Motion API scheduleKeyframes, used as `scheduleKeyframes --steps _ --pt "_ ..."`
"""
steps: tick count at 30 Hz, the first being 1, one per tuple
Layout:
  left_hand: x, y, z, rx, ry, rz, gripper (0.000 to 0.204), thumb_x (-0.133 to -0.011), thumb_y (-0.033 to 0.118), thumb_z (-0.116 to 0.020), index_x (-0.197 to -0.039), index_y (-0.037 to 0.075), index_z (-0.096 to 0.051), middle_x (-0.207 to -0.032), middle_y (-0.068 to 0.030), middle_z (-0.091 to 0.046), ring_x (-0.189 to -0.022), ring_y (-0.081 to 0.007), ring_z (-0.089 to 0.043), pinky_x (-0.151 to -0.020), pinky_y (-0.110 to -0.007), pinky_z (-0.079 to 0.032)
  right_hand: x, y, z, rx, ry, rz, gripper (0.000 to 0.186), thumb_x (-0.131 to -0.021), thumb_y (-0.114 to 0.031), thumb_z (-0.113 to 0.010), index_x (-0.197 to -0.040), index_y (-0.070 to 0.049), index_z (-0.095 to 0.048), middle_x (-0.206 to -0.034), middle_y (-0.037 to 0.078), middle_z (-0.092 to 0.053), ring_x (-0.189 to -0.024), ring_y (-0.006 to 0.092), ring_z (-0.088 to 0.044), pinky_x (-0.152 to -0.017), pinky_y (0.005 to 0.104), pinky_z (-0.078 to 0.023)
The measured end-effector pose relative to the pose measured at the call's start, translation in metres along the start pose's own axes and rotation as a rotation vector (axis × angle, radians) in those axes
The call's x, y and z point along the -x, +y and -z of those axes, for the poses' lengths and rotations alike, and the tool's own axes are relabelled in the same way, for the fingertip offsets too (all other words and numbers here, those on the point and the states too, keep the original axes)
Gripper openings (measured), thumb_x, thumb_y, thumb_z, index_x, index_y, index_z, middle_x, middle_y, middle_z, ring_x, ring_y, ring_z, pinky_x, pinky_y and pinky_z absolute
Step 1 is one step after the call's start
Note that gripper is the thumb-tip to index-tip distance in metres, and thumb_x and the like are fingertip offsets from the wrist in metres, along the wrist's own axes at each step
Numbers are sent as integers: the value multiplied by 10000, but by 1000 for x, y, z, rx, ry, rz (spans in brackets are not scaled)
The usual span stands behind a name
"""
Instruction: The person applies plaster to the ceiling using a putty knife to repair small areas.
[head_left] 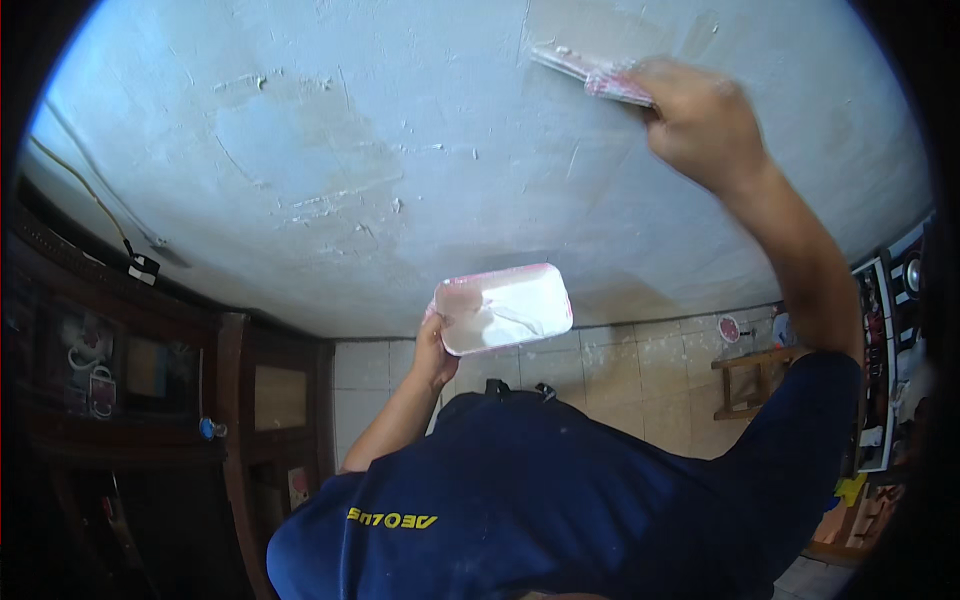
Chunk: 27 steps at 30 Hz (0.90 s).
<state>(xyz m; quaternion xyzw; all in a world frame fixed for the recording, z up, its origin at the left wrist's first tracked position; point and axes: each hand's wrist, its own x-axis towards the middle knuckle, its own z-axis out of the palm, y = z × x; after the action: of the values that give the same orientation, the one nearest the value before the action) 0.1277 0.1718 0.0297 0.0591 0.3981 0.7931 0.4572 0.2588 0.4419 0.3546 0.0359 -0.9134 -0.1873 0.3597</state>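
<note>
My left hand [433, 352] grips the left end of a white rectangular tub [557, 300] with pinkish edges. White paste [515, 312] lies inside it, and the tub is held out in front of my body, below the wall. Up at the right, my right hand [705, 125] is closed round the handle of a putty knife [585, 72], slightly blurred. The blade lies along the pale wall [440, 210], by a patch of beige filler; I cannot tell whether it touches. Ridges and smears of white filler mark the wall's surface.
At left stand dark wooden cabinets [235, 400], with a cable [85, 185] and a black plug adapter above them. A small wooden stool [740, 390] stands at right on the tiled floor [640, 375], which has white spatters. A shelf [876, 350] with various items lines the right edge.
</note>
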Motion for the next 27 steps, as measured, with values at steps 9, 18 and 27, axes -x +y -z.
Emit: scheduleKeyframes --steps 9,18,27 --pt "-3 1 17 9 -3 -15 539 -814 230 -461 -1316 34 -480 -1263 -140 -563 -1165 -292 -547 -1002 -439 -421 42 -34 -52 374 60 105 278 -745 -69 -603 -1008 -44 -689 -1089 123 -667 -912 272 -674 -714 316 -566" --pt "21 8 30 -17 87 -60 591 -761 209 -490 -1326 38 -461 -1253 -150 -563 -1162 -301 -546 -998 -442 -433 116 -86 -118 -167 47 -244 344 -679 -21 -613 -1013 -30 -691 -1112 138 -662 -1001 268 -674 -705 337 -583" --pt "21 38 49 43 147 -124 536 -730 113 -486 -1257 13 -496 -1146 -156 -602 -1057 -271 -609 -941 -402 -490 88 -152 -118 -1203 18 -879 136 -856 -47 -675 -947 53 -663 -775 80 -677 -667 101 -619 -598 269 -517"
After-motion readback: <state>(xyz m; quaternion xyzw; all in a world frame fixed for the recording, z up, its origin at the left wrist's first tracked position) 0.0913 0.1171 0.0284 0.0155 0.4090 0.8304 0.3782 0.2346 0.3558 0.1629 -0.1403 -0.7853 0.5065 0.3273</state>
